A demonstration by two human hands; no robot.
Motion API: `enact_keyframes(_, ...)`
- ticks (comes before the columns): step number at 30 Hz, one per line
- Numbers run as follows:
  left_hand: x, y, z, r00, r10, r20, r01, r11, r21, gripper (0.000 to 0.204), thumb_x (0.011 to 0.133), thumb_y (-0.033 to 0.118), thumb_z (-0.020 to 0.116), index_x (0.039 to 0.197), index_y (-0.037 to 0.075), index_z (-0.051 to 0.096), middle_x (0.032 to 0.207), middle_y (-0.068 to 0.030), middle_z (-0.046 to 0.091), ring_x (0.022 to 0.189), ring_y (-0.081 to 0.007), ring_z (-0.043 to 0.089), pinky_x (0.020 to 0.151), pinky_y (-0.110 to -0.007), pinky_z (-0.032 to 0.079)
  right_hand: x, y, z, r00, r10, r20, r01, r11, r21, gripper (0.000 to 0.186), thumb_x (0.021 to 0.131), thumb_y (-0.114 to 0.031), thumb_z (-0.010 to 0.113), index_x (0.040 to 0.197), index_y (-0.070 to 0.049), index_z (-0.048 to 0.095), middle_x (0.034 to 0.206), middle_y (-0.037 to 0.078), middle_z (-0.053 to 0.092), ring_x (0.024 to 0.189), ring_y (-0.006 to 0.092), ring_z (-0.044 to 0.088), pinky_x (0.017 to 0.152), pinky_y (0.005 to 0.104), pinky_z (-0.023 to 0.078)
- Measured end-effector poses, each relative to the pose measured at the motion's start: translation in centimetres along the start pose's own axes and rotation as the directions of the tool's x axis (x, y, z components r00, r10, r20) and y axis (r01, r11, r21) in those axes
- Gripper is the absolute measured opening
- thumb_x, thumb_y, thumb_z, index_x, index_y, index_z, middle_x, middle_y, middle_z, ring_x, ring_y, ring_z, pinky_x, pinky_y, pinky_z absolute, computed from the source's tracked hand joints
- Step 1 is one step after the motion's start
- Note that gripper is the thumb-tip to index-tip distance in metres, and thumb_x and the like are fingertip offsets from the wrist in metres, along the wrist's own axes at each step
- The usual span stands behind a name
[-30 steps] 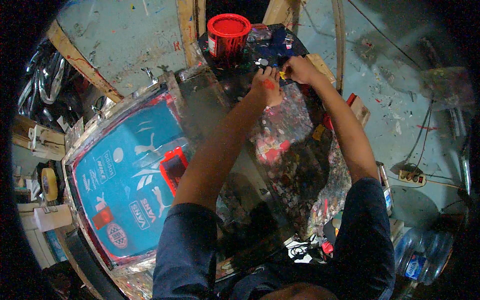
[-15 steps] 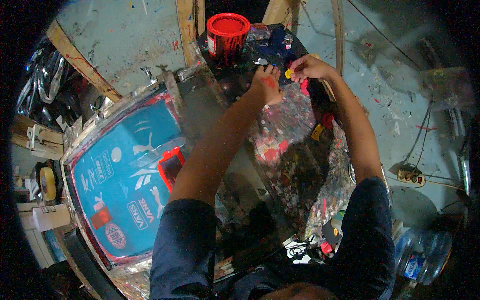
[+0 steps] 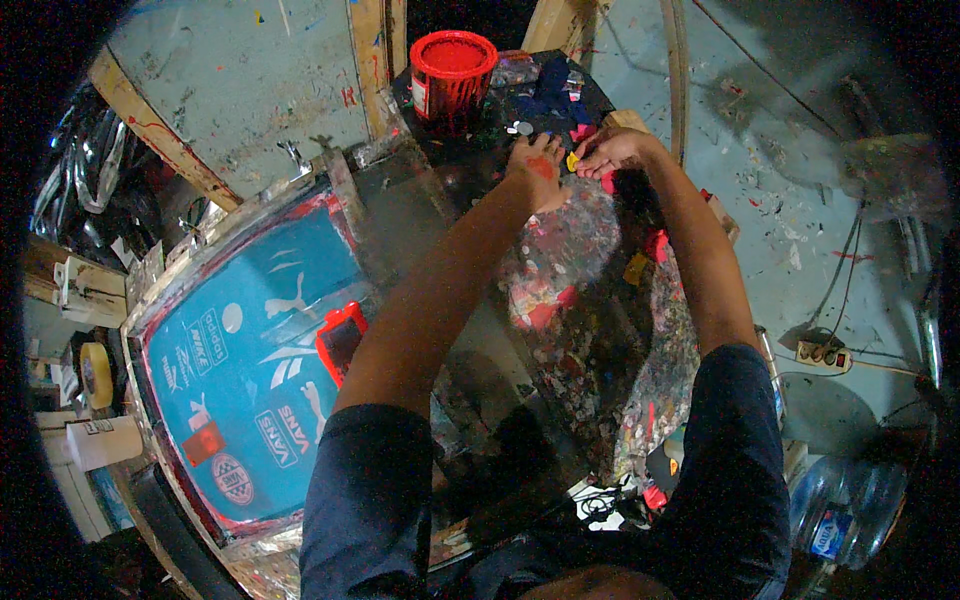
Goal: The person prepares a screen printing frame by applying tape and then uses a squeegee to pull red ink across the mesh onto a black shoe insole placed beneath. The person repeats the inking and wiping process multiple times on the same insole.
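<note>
My left hand (image 3: 540, 170) rests on the paint-stained work surface (image 3: 590, 235), its fingers reaching forward and its thumb held apart. A red smear marks its back. Just beyond its fingertips is a small whitish round thing (image 3: 523, 129). To its right, my right hand (image 3: 610, 152) is closed, pinching a small yellow piece (image 3: 573, 162) whose kind I cannot make out. Bright pink-red material (image 3: 608, 183) shows beneath that hand. Another yellow piece (image 3: 636, 268) lies on the surface nearer to me, beside my right forearm.
A red paint can (image 3: 453, 75) stands at the far end, with dark cloth (image 3: 553, 85) near it. On the left lies a framed blue printing screen (image 3: 265, 270) with a red-edged squeegee-like tool (image 3: 342, 342). At right are a power strip (image 3: 824, 355) and a large water bottle (image 3: 850, 510).
My right hand has shifted slightly down and left with the yellow piece, closer to my left hand. My left hand stays nearly in place, its fingers somewhat less visible.
</note>
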State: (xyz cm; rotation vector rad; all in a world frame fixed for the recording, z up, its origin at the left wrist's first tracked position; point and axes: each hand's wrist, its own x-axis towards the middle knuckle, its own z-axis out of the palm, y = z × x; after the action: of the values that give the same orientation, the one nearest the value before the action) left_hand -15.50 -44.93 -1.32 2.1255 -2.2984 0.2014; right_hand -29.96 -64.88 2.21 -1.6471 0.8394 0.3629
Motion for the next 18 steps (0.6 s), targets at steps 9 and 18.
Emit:
enact_keyframes(9,0.2,0.1,-0.4,0.997,0.074,0.02,-0.073,0.997,-0.024,0.085,0.089,0.057,0.054,0.152,0.001,0.038,0.158,-0.0126,0.04,0.138,-0.0332,0.042,0.118,-0.052,0.025,4.2,4.5,-3.2,0.983,0.182,-0.022,-0.182,0.983,-0.014,0.028,0.096,-0.015,0.068,0.119,0.002,0.067,0.11,0.007,0.073,0.097,0.0137,0.069,0.087,0.026,0.058)
enact_keyframes(18,0.0,0.7,-0.6,0.989,0.097,-0.116,-0.102,0.994,-0.038,0.086,0.085,0.053,0.061,0.147,-0.003,0.043,0.152,-0.0149,0.047,0.135,-0.0351,0.045,0.115,-0.054,0.03,5.0,6.8,-5.2,0.988,0.155,-0.012,-0.155,0.988,-0.022,0.021,0.096,-0.01,0.065,0.111,0.004,0.07,0.112,0.012,0.072,0.102,0.0211,0.069,0.094,0.0292,0.058)
